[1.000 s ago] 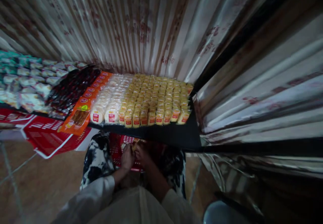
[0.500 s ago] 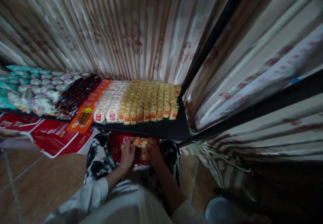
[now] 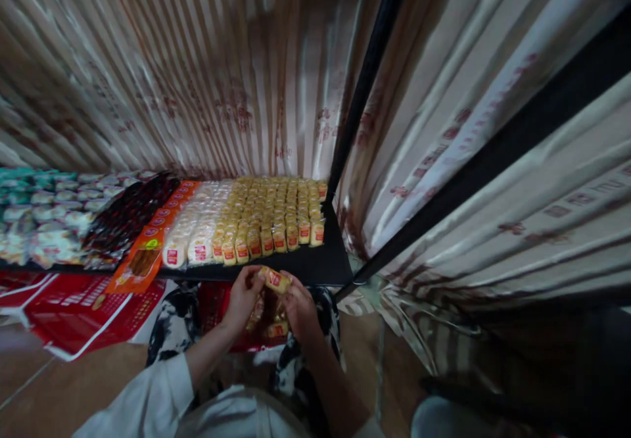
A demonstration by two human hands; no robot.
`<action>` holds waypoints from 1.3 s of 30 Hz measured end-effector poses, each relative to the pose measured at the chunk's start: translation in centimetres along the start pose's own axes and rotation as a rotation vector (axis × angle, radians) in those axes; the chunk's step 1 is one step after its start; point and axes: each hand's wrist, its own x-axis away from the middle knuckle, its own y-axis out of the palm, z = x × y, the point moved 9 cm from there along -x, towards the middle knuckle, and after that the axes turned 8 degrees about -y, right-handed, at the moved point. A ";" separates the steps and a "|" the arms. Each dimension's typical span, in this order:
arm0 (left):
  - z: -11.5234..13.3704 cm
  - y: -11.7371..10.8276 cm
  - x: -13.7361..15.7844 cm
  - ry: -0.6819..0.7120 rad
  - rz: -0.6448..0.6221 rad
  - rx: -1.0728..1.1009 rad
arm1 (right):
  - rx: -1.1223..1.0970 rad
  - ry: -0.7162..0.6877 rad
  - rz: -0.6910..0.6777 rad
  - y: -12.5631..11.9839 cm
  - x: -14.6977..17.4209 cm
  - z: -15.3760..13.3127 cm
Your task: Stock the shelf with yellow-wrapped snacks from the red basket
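Between my two hands is a small wrapped yellow snack cake (image 3: 275, 279) with a red label, held just in front of the black shelf's edge. My left hand (image 3: 245, 296) pinches its left end, and my right hand (image 3: 300, 306) grips its right end. Below them, in a red basket (image 3: 211, 303) between my knees, lie more wrapped cakes (image 3: 277, 329), partly hidden by my hands. On the shelf (image 3: 329, 254), rows of the same yellow cakes (image 3: 276, 218) stand close together, with white wrapped cakes (image 3: 190, 234) to their left.
Further left on the shelf are an orange snack packet (image 3: 142, 257), dark wrapped packets (image 3: 129, 218) and white and green packets (image 3: 54, 218). A red bag (image 3: 93, 313) with white straps is below. Black poles (image 3: 367, 83) and striped curtains (image 3: 276, 63) enclose the back and right.
Both hands have risen from the basket with the cake, up toward the shelf edge. My view has shifted, so the shelf sits lower and further left.
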 end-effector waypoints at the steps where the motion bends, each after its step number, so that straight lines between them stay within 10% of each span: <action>1: 0.7 0.6 -0.2 -0.003 -0.029 0.032 | -0.009 -0.011 0.011 0.1 -0.2 -0.6; 15: 14.0 11.5 -7.0 0.289 -0.118 -0.160 | 0.358 -0.560 0.182 0.0 -8.6 -12.9; 27: 19.9 22.3 -14.9 0.518 -0.152 -0.540 | 0.912 -0.887 0.365 -0.7 -15.5 -20.7; 39: 17.3 27.7 -20.1 0.674 -0.265 -0.768 | 0.959 -0.610 0.251 -2.2 -20.5 -18.6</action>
